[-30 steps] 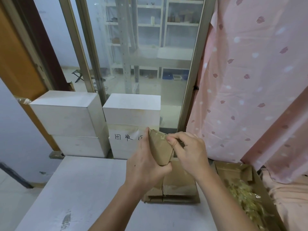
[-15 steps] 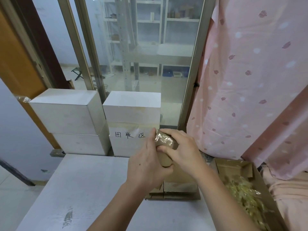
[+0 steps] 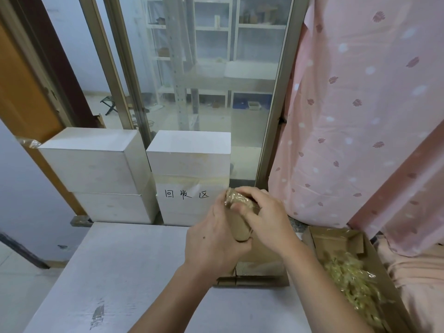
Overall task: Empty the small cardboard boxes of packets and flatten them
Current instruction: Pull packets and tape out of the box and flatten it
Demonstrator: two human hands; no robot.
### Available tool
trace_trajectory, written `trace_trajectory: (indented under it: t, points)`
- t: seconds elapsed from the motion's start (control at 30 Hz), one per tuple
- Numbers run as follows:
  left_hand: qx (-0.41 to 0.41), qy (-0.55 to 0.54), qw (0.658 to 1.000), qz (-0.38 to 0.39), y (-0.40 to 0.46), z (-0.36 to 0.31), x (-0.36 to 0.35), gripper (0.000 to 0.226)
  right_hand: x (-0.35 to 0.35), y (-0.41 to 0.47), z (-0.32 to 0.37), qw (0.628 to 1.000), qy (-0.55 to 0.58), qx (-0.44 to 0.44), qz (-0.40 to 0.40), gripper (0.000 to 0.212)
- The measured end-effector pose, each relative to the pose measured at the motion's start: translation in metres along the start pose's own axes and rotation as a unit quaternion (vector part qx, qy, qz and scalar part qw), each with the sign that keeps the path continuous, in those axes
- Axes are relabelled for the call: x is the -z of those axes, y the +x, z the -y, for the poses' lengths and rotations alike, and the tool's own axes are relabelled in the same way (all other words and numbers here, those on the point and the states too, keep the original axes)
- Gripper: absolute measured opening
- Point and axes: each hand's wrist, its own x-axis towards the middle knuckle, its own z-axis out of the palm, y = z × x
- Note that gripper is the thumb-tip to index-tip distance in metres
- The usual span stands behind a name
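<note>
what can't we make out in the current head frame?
- Small cardboard box: mostly wrapped by the left hand and right hand; contents unseen.
- Flattened boxes on the table: forearms cover them; count unclear.
- Open carton of packets: cut off by the right and bottom edges.
- Shelf items behind the glass: too small, hazy.

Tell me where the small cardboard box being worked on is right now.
In the head view, the small cardboard box is held up between the left hand and the right hand, just above the flattened boxes.
</note>
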Motion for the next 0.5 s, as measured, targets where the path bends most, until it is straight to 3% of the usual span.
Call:
trace_trajectory:
  t: [0.07,0.23,0.33,0.4,0.5]
  points:
    - [-0.005,0.005,1.000,-0.002,0.003,-0.001,0.001,0.108,-0.001,0.001,0.000,1.000,0.007,0.009,-0.005,0.049]
    - [-0.006,0.013,1.000,0.013,0.003,-0.008,-0.002,0.108,-0.006,0.002,-0.007,0.989,0.043,0.049,-0.131,0.010]
    - [-0.005,0.014,1.000,0.019,0.002,-0.008,-0.006,0.110,-0.010,0.000,-0.014,0.984,-0.006,0.071,-0.162,0.011]
    - [-0.004,0.014,1.000,0.018,0.003,-0.006,-0.008,0.110,-0.008,0.002,-0.015,0.990,-0.012,0.059,-0.131,0.015]
    - [0.000,0.007,1.000,0.010,0.003,-0.001,-0.009,0.109,0.003,0.004,-0.009,0.999,0.008,0.033,-0.008,0.036]
